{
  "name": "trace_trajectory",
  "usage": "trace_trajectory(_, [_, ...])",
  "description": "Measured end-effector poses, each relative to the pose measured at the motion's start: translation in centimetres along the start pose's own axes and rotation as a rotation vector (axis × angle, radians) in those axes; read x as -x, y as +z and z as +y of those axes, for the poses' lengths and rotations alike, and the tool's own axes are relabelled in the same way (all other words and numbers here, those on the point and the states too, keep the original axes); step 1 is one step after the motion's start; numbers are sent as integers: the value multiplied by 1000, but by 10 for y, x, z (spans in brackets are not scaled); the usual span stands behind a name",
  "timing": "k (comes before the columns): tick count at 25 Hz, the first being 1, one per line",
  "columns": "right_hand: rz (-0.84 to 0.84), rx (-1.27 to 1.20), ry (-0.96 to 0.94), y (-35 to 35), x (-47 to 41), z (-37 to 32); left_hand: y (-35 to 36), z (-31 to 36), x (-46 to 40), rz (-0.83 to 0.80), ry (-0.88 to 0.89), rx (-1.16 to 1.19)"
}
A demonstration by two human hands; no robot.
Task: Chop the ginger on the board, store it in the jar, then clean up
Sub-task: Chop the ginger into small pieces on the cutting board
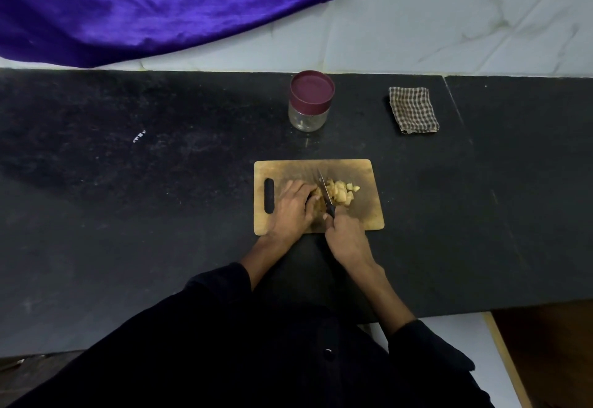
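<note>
A wooden cutting board [362, 176] with a handle slot lies on the black counter. Several pale cut ginger chunks [342, 193] are piled near its middle. My left hand [293, 207] holds the uncut ginger piece [316, 200] down, its fingers curled over it, so most of the piece is hidden. My right hand [345, 234] grips the dark handle of a small knife [324, 191]; the blade stands between the uncut piece and the chunks. A clear jar [309, 101] with a maroon lid on it stands behind the board.
A folded checked cloth [413, 109] lies at the back right of the counter [160, 199]. A purple fabric [154, 6] hangs over the white tiled wall at the back left. The counter's front edge drops off at the lower right.
</note>
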State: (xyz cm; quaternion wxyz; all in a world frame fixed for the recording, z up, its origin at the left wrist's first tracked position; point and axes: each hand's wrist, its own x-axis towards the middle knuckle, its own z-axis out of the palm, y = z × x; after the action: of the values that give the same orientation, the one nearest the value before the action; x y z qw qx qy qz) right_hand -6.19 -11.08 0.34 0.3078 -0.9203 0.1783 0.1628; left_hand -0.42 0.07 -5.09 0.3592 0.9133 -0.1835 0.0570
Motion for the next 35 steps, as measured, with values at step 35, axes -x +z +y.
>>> trace_trajectory(35, [-19, 129, 38, 5, -18, -3, 6, -2, -1, 3, -29, 8])
